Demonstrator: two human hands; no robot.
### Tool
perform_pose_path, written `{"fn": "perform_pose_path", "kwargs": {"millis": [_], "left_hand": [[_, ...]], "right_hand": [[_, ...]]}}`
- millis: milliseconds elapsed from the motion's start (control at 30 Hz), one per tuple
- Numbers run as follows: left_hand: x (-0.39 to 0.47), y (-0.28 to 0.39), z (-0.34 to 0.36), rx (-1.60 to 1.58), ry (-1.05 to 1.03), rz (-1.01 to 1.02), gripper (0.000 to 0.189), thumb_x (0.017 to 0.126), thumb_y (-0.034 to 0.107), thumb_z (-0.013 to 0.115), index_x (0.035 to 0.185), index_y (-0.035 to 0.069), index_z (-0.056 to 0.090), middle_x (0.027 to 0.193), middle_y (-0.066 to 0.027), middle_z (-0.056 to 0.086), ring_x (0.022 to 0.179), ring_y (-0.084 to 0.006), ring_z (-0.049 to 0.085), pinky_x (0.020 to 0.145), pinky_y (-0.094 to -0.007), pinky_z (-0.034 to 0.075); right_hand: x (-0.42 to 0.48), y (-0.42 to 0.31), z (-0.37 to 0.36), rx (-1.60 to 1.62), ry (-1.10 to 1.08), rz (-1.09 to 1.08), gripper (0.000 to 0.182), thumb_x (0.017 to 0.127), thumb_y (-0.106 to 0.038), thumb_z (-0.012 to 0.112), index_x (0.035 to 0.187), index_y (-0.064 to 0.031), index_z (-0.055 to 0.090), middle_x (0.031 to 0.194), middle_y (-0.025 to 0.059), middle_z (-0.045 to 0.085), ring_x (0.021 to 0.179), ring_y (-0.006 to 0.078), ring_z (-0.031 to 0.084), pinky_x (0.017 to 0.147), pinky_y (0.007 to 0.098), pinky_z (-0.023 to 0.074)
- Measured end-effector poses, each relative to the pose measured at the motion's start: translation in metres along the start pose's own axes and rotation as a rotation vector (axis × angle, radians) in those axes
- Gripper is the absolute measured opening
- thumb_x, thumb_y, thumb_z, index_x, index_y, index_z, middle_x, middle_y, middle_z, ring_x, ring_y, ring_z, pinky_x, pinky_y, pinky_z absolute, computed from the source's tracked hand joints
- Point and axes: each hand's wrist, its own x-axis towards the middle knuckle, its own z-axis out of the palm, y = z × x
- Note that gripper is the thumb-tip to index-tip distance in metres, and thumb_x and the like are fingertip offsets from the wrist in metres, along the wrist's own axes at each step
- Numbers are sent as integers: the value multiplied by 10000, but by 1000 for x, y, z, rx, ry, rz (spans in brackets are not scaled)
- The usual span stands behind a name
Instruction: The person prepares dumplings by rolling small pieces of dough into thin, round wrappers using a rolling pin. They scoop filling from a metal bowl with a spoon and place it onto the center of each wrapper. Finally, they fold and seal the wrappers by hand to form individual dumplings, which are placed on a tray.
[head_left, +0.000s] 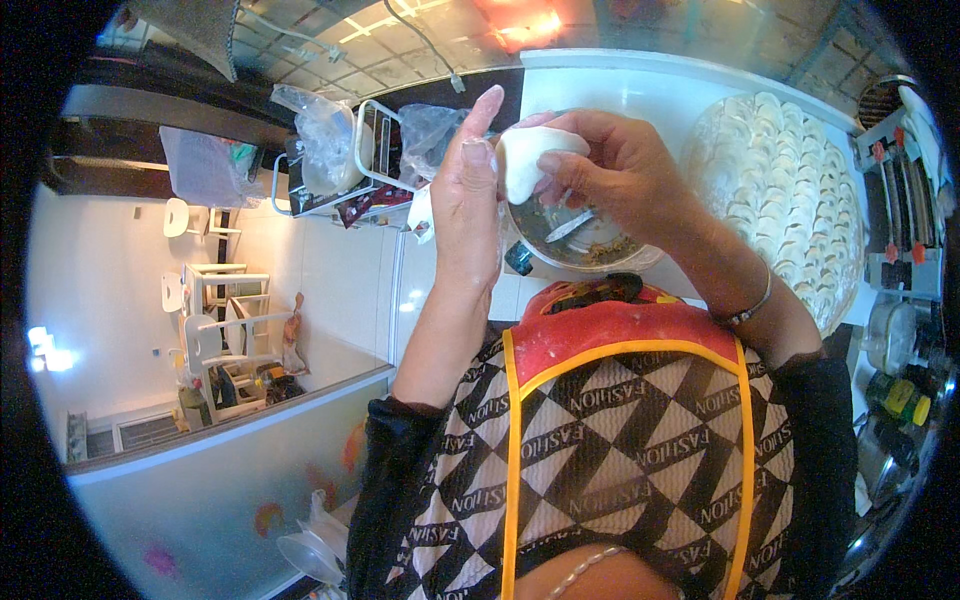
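A white dough wrapper (521, 169) is held up between my two hands over the metal bowl. My left hand (466, 187) cups its left side, with the thumb upright and some fingers hidden behind the dough. From the right, my right hand (611, 161) pinches the wrapper's edge between thumb and fingers. Whether filling lies inside cannot be seen. Below my hands, the round metal bowl (536, 251) has some brownish filling (611, 249) along its near side. A light-coloured utensil (570, 226) rests in it.
Rows of shaped dumplings (787, 195) cover a large round tray (701, 146) to the right. A small dark teal object (518, 257) sits beside the bowl. To the left stands a white wire rack (367, 124) with plastic bags (322, 142). Farther right is a knife holder (904, 199).
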Motion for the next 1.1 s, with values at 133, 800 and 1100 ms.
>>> {"fn": "perform_pose_path", "kwargs": {"millis": [133,800,1100], "left_hand": [[0,-1,-3,352,-20,68,367,970,302,501,1082,-16,647,888,-68,660,784,-98,585,693,-249,481],[-1,-3,-24,272,40,85,148,883,121,642,940,-16,648,794,-96,668,660,-107,617,600,-218,481],[-3,7,-16,88,54,108,162,886,110,633,970,-27,655,788,-78,653,700,-102,617,614,-219,486]], "right_hand": [[0,3,0,-26,31,-34,232,880,-134,617,1049,23,594,864,54,653,764,94,618,689,227,502],[4,14,5,160,144,-59,262,900,-172,623,1098,-4,585,942,59,638,788,99,602,667,224,505],[4,14,7,186,144,-71,252,904,-146,613,1109,-3,580,956,66,636,798,102,590,689,221,490]]}}
